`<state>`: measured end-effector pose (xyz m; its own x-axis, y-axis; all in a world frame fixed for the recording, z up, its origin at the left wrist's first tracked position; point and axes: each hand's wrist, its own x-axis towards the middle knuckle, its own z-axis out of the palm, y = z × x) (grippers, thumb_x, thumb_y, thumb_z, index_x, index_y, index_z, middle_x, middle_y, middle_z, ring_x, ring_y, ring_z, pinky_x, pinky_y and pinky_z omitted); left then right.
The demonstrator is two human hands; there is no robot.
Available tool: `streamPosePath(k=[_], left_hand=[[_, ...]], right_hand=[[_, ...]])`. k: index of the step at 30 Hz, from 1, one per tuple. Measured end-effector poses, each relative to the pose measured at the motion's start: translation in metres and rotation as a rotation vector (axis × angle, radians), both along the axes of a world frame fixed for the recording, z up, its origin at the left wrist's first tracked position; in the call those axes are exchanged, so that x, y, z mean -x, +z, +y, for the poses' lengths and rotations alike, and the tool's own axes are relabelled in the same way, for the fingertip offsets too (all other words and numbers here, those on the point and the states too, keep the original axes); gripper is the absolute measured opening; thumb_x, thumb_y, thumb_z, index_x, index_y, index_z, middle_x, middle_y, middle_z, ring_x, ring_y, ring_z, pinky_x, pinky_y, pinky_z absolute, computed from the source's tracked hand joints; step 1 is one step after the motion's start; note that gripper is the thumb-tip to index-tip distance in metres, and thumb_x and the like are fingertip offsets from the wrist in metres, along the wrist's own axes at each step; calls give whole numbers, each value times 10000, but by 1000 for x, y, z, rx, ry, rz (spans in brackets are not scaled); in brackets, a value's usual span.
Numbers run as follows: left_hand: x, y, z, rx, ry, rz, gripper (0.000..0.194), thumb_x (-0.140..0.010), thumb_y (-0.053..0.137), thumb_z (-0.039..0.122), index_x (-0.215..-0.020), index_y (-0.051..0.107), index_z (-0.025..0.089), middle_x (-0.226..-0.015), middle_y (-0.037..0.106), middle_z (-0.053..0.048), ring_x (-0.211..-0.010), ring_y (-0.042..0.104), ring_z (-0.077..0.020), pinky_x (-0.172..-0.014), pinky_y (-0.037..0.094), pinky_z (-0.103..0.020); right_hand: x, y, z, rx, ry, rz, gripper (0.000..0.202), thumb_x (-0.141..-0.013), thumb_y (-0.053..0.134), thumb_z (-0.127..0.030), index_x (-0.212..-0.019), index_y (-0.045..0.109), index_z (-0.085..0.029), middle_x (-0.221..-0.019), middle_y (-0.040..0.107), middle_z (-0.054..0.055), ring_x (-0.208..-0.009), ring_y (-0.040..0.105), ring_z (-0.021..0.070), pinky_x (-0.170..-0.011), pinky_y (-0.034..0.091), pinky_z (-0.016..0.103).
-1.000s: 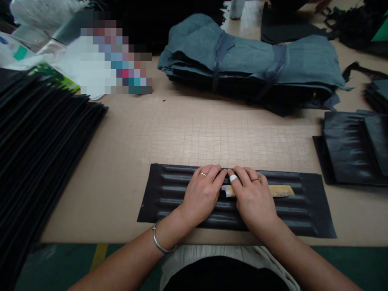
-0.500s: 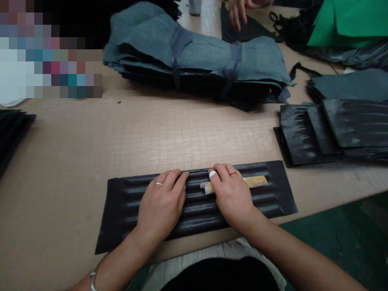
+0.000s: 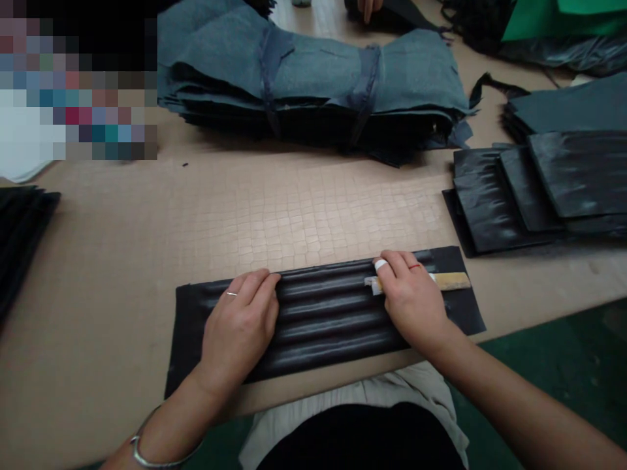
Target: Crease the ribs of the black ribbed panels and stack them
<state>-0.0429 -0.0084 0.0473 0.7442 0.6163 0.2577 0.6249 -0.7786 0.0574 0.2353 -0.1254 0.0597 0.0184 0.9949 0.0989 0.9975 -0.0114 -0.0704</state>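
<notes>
While the left hand (image 3: 242,320) rests on the left part of a black ribbed panel (image 3: 328,307), the right hand (image 3: 416,294) sits near its right end. Panel lies flat along the near edge of the bench (image 3: 122,228), just inside it, ribs running lengthwise. Left fingers: narrow, side by side, tips at the panel's far edge; cannot tell if they pinch it. Right fingers: bent, tips also at that far edge; hand closed around a yellow strip (image 3: 453,281), which pokes out both sides, whitish end by the thumb. White band (image 3: 380,264) on one right finger, red band (image 3: 415,266) on another. Ring (image 3: 232,294) on left hand, bracelet (image 3: 157,461) on left wrist.

Farther from the near edge: tied grey-green bundle (image 3: 318,72), two straps around it. Overlapping black ribbed pieces (image 3: 588,173) beyond the panel's far right corner, grey-green pile (image 3: 578,98) just behind them. Dark stack (image 3: 24,235) well left of the panel. Farthest back: green sheet (image 3: 568,19), plus another person's fingers (image 3: 366,10), mostly cut off.
</notes>
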Motion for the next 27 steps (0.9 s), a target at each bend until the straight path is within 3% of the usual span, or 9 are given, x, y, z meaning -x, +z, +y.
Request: streamPosePath(k=[8, 11, 14, 17, 22, 27], left_hand=[[67, -1, 21, 4, 136, 66, 283, -1006, 491, 232, -1185, 674, 111, -1173, 689, -152, -1069, 643, -311, -995, 556, -473], [79, -2, 22, 12, 177, 69, 295, -998, 485, 234, -1201, 665, 118, -1187, 683, -156, -1102, 640, -316, -1023, 544, -477], [82, -6, 19, -8, 205, 36, 291, -991, 494, 215, -1231, 644, 145, -1201, 676, -148, -1126, 638, -309, -1030, 543, -476], [82, -13, 17, 13, 172, -51, 316, -985, 486, 177, -1271, 619, 157, -1208, 661, -148, -1142, 631, -300, -1034, 545, -488], [85, -21, 20, 63, 94, -166, 360, -975, 489, 138, -1308, 613, 191, -1225, 655, -131, -1141, 633, -288, -1044, 544, -501], [89, -24, 25, 80, 21, -171, 354, -978, 518, 165, -1320, 610, 175, -1244, 654, -138, -1133, 634, -311, -1039, 540, -528]], right_hand=[[-64, -3, -29, -24, -92, -146, 255, -914, 533, -11, -1138, 638, -73, -1227, 627, 167, -1090, 530, 321, -932, 493, 416], [-83, -4, -41, -18, -137, -189, 254, -905, 537, -24, -1134, 633, -80, -1191, 627, 162, -1043, 533, 318, -902, 495, 416], [-80, -3, -43, -9, -165, -207, 248, -908, 538, -39, -1131, 637, -85, -1181, 615, 172, -1023, 526, 328, -855, 495, 421], [-46, -2, -29, 3, -133, -178, 246, -934, 522, -48, -1141, 646, -100, -1226, 598, 181, -1041, 514, 334, -840, 490, 431], [54, 5, 24, 66, -16, -29, 216, -955, 504, -24, -1023, 683, -124, -1120, 622, 161, -1009, 523, 308, -861, 489, 430], [143, 9, 72, 99, 102, 72, 183, -1007, 529, -120, -1004, 709, -87, -1004, 620, 160, -987, 553, 297, -846, 512, 417]])
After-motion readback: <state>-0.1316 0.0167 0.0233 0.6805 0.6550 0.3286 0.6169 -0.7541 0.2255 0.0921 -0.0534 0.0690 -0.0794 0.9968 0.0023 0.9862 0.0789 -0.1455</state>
